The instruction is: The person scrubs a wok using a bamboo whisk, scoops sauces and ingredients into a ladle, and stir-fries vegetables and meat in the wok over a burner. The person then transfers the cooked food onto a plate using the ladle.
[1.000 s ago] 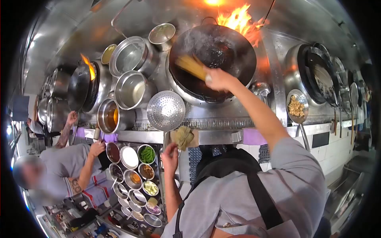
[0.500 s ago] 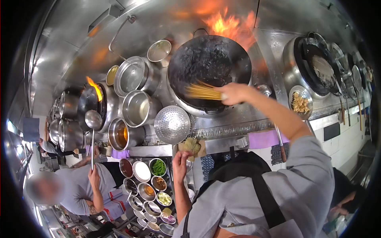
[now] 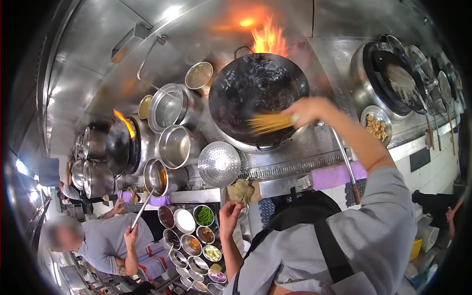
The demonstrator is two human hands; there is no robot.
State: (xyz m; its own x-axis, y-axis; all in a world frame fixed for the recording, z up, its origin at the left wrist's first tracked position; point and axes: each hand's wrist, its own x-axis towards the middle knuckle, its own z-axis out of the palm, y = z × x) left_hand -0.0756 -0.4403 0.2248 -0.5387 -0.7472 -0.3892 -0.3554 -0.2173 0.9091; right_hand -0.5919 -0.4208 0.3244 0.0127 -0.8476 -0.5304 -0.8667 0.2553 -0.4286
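Observation:
My right hand point(image 3: 310, 114) is closed around a bamboo wok brush point(image 3: 269, 122). The brush's splayed bristles are down inside the big black wok point(image 3: 255, 93), at its near right side. Dark wet streaks mark the wok's inner surface, and flames rise behind its far rim. My left hand point(image 3: 230, 217) is low in front of the stove edge, its fingers curled; whether they hold anything is hidden. Just above it lies a crumpled greenish-brown cloth point(image 3: 241, 191), close to a perforated strainer point(image 3: 219, 164).
Steel pots point(image 3: 175, 146) stand left of the wok. A long-handled ladle point(image 3: 344, 162) slants down on the right, near a strainer of fried pieces point(image 3: 376, 126). Several ingredient bowls point(image 3: 203, 215) sit lower left. A co-worker point(image 3: 110, 241) holds a ladle at the left, beside a flaming wok point(image 3: 119, 147).
My right hand and the brush have shifted right along the wok's near side. The flames behind the wok are narrower. The co-worker's ladle has moved from the left wok to an orange-liquid pot.

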